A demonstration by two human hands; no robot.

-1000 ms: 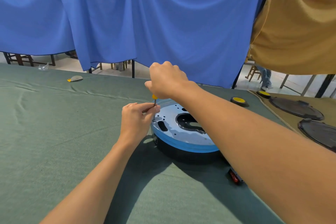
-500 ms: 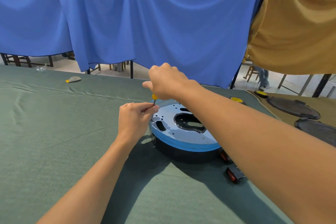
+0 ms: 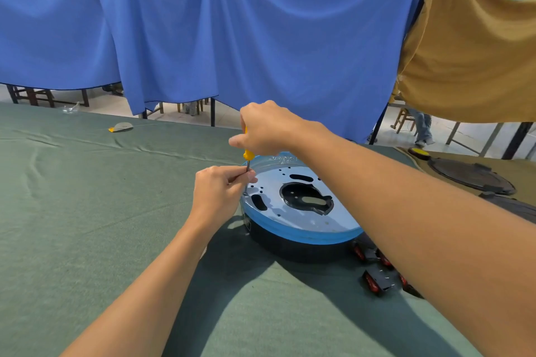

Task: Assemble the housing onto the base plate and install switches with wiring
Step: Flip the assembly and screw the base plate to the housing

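Far left on the green table (image 3: 87, 211), a small grey and yellow scrap (image 3: 121, 126) lies near the back edge, well apart from the action.

On to the left hand (image 3: 219, 193): it sits just beside the left rim of the plate (image 3: 290, 222), fingers curled in, thumb and forefinger pinching the thin metal shaft of the screwdriver (image 3: 248, 155). The tool stands nearly upright, its tip down at a small hole on the plate's left edge. Whether a screw sits under the tip is too small to tell.

Right above comes the right hand (image 3: 268, 129), clenched round the top of the yellow handle, only the handle's lower end showing beneath the fist. Its forearm reaches across the near right side of the plate and hides part of it.

The plate itself is a shiny round disc with a blue edge, slots, small holes and a large irregular cut-out in the middle. It lies flat on top of the black housing (image 3: 290, 249), which rests on the table.

Further right, black and red switches (image 3: 375, 281) lie loose on the cloth, just beside the housing and partly under the right forearm.

Far right, dark round discs (image 3: 470, 178) lie on a brown surface. A blue cloth (image 3: 261, 38) and an ochre cloth (image 3: 470, 52) hang behind.
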